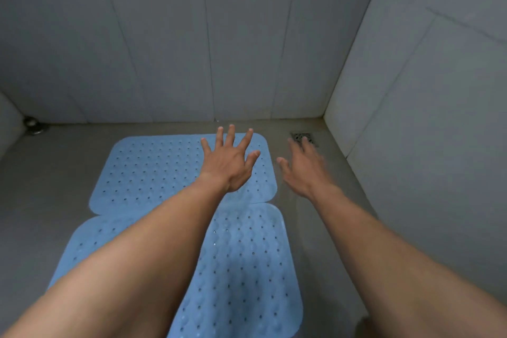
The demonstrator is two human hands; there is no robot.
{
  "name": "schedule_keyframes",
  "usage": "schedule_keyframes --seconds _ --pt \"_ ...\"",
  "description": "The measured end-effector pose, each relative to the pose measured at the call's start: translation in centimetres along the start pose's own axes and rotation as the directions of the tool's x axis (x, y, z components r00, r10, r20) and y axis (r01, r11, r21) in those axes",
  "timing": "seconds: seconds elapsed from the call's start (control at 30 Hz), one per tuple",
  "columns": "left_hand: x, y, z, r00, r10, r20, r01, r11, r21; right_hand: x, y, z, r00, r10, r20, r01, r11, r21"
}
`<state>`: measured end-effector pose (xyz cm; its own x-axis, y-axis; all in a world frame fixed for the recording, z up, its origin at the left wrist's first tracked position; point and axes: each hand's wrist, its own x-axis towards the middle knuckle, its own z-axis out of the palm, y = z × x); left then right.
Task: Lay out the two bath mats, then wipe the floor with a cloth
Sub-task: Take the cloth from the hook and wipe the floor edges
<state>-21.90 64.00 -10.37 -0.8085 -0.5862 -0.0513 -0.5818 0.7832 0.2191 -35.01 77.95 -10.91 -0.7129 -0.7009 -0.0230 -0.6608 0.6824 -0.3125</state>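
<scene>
Two light blue rubber bath mats with rows of small holes lie flat on the grey floor, one behind the other. The far mat (145, 170) sits near the back wall, and the near mat (247, 261) touches its front edge. My left hand (229, 160) is spread, fingers apart, over the far mat's right end and holds nothing. My right hand (301, 167) is blurred, open and empty, above the bare floor to the right of the mats. No cloth is in view.
A square metal floor drain (304, 138) sits in the far right corner, just beyond my right hand. A round metal fitting (34, 125) is at the far left by the wall. Tiled walls (247, 35) close the back and right sides.
</scene>
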Motion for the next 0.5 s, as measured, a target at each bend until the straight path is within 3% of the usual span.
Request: schedule_keyframes --seconds 0.33,0.5 --pt "5.1 10.0 -24.6 0.995 0.069 -0.078 -0.076 0.993 -0.085 4.0 -4.4 -27.3 0.998 -0.014 -0.064 0.013 1.000 -0.014" --pt "7.5 14.6 -37.1 0.969 0.147 -0.199 -0.175 0.976 -0.131 5.7 -5.8 -41.3 0.998 -0.004 -0.067 0.001 0.999 -0.043"
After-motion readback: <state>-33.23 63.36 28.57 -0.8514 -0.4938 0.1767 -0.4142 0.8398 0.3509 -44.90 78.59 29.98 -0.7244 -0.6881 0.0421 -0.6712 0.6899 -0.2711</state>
